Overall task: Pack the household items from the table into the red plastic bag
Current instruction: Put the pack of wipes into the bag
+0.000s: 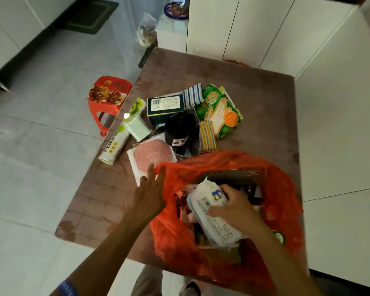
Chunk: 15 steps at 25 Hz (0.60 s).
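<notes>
Head view: right hand (235, 207) clasps white packet (211, 216) inside red bag (173, 236) (left hand (151, 192) splayed).

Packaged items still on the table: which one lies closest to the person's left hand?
The flat clear pack with the round pink disc; the left hand has its fingertips at its near edge, while the other packs lie farther back.

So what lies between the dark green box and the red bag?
In the head view, a black packet lies between the dark green box and the red bag.
</notes>
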Tool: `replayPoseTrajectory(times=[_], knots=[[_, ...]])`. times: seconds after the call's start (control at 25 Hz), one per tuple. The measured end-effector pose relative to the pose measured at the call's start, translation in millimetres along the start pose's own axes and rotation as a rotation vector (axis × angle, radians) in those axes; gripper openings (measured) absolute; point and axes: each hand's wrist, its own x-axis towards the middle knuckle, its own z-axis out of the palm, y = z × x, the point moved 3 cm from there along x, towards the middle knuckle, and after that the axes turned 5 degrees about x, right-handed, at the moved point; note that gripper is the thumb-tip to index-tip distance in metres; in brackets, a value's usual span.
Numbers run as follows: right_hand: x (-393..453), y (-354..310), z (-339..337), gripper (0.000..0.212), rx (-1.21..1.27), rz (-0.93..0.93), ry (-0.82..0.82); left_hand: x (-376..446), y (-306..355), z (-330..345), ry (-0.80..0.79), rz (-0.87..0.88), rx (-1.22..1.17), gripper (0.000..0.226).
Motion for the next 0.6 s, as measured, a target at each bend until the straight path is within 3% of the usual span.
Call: replayPoseTrajectory(times=[0.08,0.2,0.28,0.36,0.4,0.44,0.52,0.6], knots=[[21,-13,21,0.04,-0.095,-0.024,0.036,-3,-7,-12,0.065,0.021,-0.143,0.097],[54,-21,41,0.052,-0.13,-0.124,0.126,-24,-15,-43,0.307,0.192,-0.348,0.088],[67,-18,44,0.053,-0.176,-0.249,0.154,-41,-13,-66,0.277,0.357,-0.432,0.082],[69,-18,44,0.037,-0.182,-0.274,0.177,-40,-20,-67,0.128,0.484,-0.743,0.054],[67,-17,44,0.03,-0.197,-0.286,0.217,-33,-28,-61,0.049,0.396,-0.995,0.032],[65,-15,44,0.029,-0.193,-0.314,0.286,-18,-39,-51,0.033,0.187,-1.187,0.022],[54,-3,47,0.037,-0.019,-0.273,0.433,25,-71,-5,0.046,-0.328,-1.253,0.026],[42,7,58,0.034,0.23,-0.167,0.47,55,-88,28,0.003,-0.544,-1.152,0.052]])
